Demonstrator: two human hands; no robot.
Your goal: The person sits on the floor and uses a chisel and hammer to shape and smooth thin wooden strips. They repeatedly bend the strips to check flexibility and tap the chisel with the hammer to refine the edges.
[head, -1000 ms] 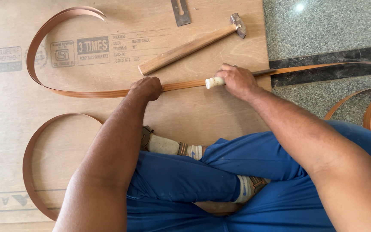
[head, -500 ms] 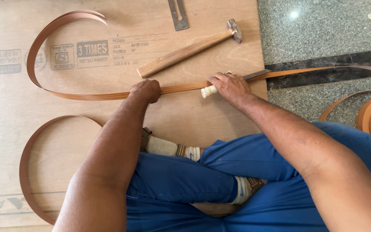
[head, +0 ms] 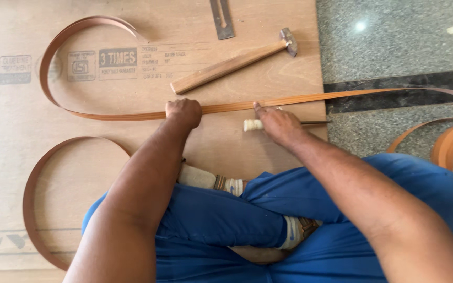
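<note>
Edge banding strip (head: 132, 114), the long brown one, is lying across the plywood sheet (head: 17, 120) right in front of the person, looping away to 10 o'clock and running off the board toward 3 o'clock onto the stone floor (head: 394, 42).

Left hand (head: 183, 111) is curled into a closed fist and pressing down on the strip, pinning it rather than gripping it. Right hand (head: 279, 124) is resting just at 3 o'clock of that, fingers stretched with 1 fingertip touching the strip, and a pale-handled tool (head: 252, 124) with a thin dark blade is tucked loosely under the palm. Can't tell how firmly it's being held.

If it were me, I'd be keeping that left fist planted hard so the strip isn't springing back, since it's clearly wanting to curl. I'd also be keeping the right hand close to the fist, so there's only a short unsupported stretch between the 2, and keeping the blade flat.

Hammer (head: 232, 64) is sitting at 12 o'clock, well apart from both hands, with a flat metal bar (head: 222, 20) beyond it. More coils (head: 446, 144) are lying at 3 o'clock.
</note>
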